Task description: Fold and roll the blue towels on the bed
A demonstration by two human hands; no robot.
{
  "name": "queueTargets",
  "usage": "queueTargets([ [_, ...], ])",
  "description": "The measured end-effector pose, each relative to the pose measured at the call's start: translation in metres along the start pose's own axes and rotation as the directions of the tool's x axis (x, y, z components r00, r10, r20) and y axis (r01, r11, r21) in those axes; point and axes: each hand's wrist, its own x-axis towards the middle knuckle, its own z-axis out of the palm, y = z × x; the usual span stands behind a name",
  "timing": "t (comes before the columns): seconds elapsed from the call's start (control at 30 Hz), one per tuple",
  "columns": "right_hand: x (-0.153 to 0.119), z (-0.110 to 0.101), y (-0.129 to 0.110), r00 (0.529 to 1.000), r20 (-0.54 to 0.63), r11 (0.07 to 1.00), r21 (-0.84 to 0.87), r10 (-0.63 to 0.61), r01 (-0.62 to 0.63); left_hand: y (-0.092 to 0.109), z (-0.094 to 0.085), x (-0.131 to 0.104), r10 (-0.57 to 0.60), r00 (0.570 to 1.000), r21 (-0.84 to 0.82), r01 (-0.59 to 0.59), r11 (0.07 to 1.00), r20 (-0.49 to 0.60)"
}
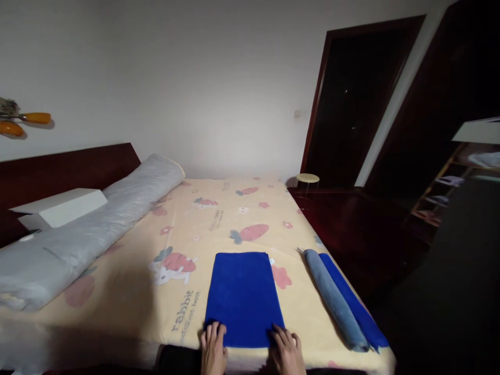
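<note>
At the lower centre of the frame, a blue towel (245, 297) is laid flat on the bed (214, 239), its near corners touched by the curled left hand (214, 345) and right hand (287, 348); whether cloth is pinched cannot be told. Edge-straightening seems the present step; next, even corner control is called for.

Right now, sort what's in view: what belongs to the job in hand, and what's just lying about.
Belongs:
Flat blue cloth, with the left hand and right hand at its near corners
Patterned sheet, beneath it

Apparently lying about:
Grey-blue roll and narrow blue cloth, side by side, perhaps related
Long grey roll
White box
Stool
</note>
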Motion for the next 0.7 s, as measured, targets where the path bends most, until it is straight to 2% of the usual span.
queueTargets([
  [0.17, 0.004, -0.014, 0.009, 0.985, -0.061, 0.977, 0.152, 0.162, -0.151, -0.016, -0.024, 0.002, -0.051, 0.993, -0.050, 0.045, 0.998, -0.110],
  [0.3, 0.007, -0.024, 0.019, 0.971, -0.050, 0.932, 0.298, 0.233, -0.208, -0.029, -0.048, 0.001, -0.097, 0.991, -0.142, 0.084, 0.986, -0.094],
  [0.37, 0.009, -0.027, 0.024, 0.970, -0.040, 0.909, 0.359, 0.240, -0.210, -0.036, -0.055, 0.005, -0.142, 0.986, -0.242, 0.117, 0.963, -0.086],
  [0.5, 0.014, -0.033, 0.030, 0.963, 0.001, 0.857, 0.455, 0.271, -0.242, -0.051, -0.058, 0.019, -0.166, 0.985, -0.533, 0.112, 0.839, -0.054],
  [0.7, 0.024, -0.037, 0.026, 0.938, -0.020, 0.846, 0.439, 0.346, -0.302, -0.060, -0.054, 0.030, -0.199, 0.979, -0.656, 0.125, 0.744, -0.039],
])
